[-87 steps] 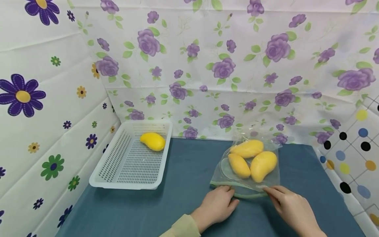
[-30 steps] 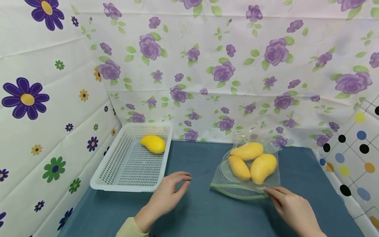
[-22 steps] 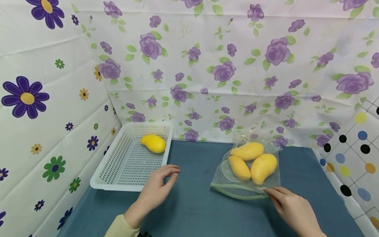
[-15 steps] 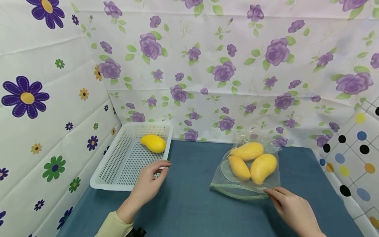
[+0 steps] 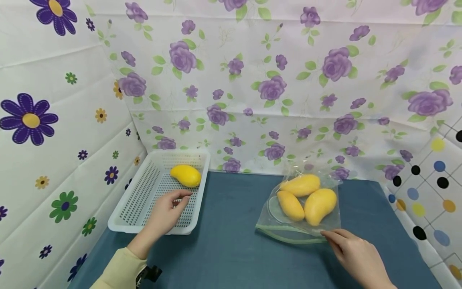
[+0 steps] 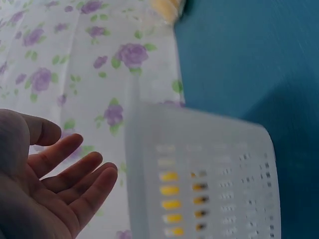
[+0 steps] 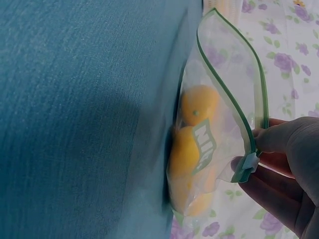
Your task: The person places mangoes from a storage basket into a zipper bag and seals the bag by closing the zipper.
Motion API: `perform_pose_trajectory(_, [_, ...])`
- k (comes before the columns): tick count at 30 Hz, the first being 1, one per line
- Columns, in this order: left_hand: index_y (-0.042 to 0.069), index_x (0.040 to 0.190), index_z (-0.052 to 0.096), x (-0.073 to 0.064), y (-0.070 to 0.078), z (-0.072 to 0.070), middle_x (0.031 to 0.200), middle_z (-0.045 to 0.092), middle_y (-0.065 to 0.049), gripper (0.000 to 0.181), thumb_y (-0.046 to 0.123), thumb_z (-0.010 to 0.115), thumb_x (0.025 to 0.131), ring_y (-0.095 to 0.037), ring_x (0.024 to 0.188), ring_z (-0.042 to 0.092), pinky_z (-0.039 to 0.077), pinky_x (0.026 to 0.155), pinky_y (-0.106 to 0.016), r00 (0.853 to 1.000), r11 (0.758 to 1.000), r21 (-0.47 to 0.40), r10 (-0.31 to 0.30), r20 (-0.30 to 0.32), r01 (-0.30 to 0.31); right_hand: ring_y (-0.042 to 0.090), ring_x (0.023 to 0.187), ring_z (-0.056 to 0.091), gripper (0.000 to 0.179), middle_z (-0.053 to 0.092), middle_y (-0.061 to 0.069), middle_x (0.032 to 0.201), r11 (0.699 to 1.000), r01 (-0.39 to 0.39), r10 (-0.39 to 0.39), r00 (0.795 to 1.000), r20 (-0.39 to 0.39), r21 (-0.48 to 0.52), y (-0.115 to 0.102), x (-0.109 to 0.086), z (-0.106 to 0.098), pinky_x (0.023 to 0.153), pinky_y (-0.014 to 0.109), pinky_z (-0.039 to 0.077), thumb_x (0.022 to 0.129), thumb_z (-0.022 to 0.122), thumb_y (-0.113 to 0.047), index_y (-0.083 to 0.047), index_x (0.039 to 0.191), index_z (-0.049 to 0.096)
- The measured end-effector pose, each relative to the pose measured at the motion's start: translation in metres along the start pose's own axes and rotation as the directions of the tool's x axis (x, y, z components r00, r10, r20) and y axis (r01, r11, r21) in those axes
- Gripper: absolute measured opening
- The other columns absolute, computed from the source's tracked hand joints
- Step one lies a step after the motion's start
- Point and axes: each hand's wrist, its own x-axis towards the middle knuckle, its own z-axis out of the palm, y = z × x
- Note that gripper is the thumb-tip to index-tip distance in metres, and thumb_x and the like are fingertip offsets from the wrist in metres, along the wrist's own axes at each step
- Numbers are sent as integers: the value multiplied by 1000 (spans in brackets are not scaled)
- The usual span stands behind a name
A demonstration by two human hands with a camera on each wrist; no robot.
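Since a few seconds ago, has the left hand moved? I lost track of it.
Yes. The left hand left the zip bag and went left, now over the white basket, near its mango.

A basket (image 5: 133, 208) is sitting on the desk (image 5: 231, 257) to my left, with one mango (image 5: 185, 175) lying in its far end. A bag (image 5: 274, 216) is lying to my right, well apart from it, holding three mangoes (image 5: 306, 196) against the back wall.
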Motion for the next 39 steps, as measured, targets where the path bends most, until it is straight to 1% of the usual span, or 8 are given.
perform_pose_trajectory(5, [4, 127, 76, 10, -10, -7, 123, 75, -12, 26, 16, 63, 109, -29, 112, 69, 59, 94, -51, 996, 998, 38, -61, 65, 59, 6, 65, 66, 35, 77, -6, 99, 1000, -12, 12, 1000, 9, -2, -1, 1, -1, 51, 23, 48, 79, 94, -9, -22, 109, 85])
perform_pose_trajectory(8, [4, 130, 75, 16, -13, -9, 125, 74, -13, 29, 18, 61, 109, -31, 114, 68, 58, 96, -53, 992, 993, 84, -87, 94, 79, 6, 66, 67, 34, 77, -6, 99, 1000, -16, 16, 1000, 13, -4, -1, 2, -1, 51, 23, 49, 79, 94, -9, -23, 110, 85])
perform_pose_trajectory(13, [0, 136, 70, 31, -15, -10, 135, 70, -17, 35, 20, 59, 109, -39, 124, 64, 53, 103, -58, 985, 982, 170, -108, 132, 85, 6, 65, 66, 35, 77, -6, 98, 1000, -17, 17, 1000, 10, -5, -1, 1, -2, 51, 23, 48, 79, 94, -9, -23, 110, 85])
perform_pose_trajectory(17, [-1, 141, 66, 44, -19, -8, 141, 66, -20, 40, 23, 58, 109, -41, 132, 60, 47, 110, -60, 979, 967, 237, -129, 158, 90, 5, 65, 66, 36, 77, -6, 98, 1000, -17, 17, 1000, 12, -3, -1, 1, -1, 51, 22, 48, 79, 94, -9, -23, 110, 85])
perform_pose_trajectory(25, [-3, 146, 60, 63, -29, -7, 146, 61, -24, 46, 23, 61, 108, -43, 134, 58, 45, 112, -62, 959, 935, 341, -178, 222, 95, 5, 66, 66, 35, 77, -6, 99, 1000, -25, 25, 999, 22, 6, -1, -1, -1, 52, 23, 49, 80, 94, -10, -22, 111, 85])
perform_pose_trajectory(33, [-4, 150, 56, 81, -43, -6, 151, 54, -30, 52, 23, 64, 106, -48, 139, 52, 42, 114, -64, 944, 883, 468, -179, 275, 31, 6, 66, 67, 35, 77, -7, 97, 999, -37, 37, 999, 32, -2, -2, -1, -1, 53, 23, 50, 80, 94, -9, -23, 111, 85])
perform_pose_trajectory(36, [-4, 150, 56, 85, -44, -6, 153, 52, -31, 54, 22, 65, 105, -48, 139, 51, 42, 114, -64, 933, 859, 512, -185, 310, 0, 5, 66, 66, 35, 76, -7, 97, 999, -42, 42, 999, 35, 1, -1, -1, 0, 52, 23, 49, 80, 94, -9, -23, 111, 85])
perform_pose_trajectory(39, [-4, 151, 55, 86, -40, -8, 154, 50, -31, 55, 22, 68, 103, -49, 138, 52, 43, 113, -64, 916, 841, 541, -192, 353, -32, 5, 65, 66, 36, 77, -7, 97, 999, -37, 37, 999, 29, 4, -1, -2, 1, 52, 22, 49, 80, 94, -9, -23, 111, 85])
